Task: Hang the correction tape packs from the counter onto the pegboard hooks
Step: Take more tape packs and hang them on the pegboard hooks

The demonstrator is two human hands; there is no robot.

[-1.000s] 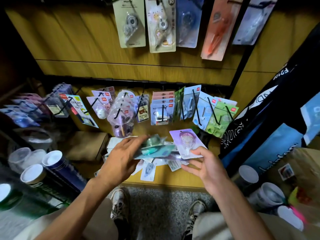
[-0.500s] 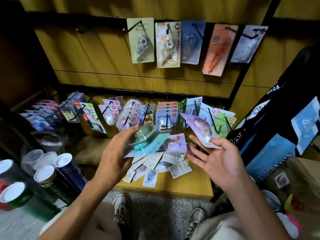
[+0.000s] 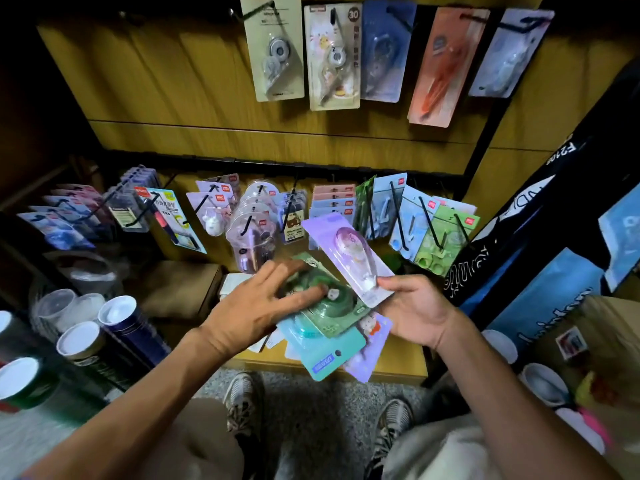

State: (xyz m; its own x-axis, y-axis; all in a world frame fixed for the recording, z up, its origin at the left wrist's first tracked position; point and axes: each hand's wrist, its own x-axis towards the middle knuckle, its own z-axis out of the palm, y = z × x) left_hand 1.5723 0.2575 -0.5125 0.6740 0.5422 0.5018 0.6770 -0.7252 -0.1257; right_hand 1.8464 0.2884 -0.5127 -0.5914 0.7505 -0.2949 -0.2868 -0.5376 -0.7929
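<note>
We judge the job to be in its middle. Across the middle of the frame, the lower row of hooks (image 3: 429, 221) already carries many hung packs, and five more long cards hang along the top of the frame on the pegboard (image 3: 173, 81). What is left is in our hands and, as far as we can see, on the table (image 3: 398, 367) at lower centre, where the corners of a few white cards show beneath our left hand; how many lie there we cannot tell, since the hands cover most of the surface.

Our right hand (image 3: 415, 313), right of centre, pinches the lower end of a purple pack (image 3: 349, 252) between thumb and fingers, holding it tilted with its top end pointing up and left, towards the lower row of hooks. It is not yet on any hook.

Our left hand (image 3: 252, 311), at centre, has its fingers spread and laid over a fanned stack of packs (image 3: 332, 337): a dark green one on top, a teal one below it and a lilac one at the bottom right. The stack hangs partly past the front edge of the table, so we judge that the left hand is gripping it, thumb on top, though the fingers beneath are hidden.
</note>
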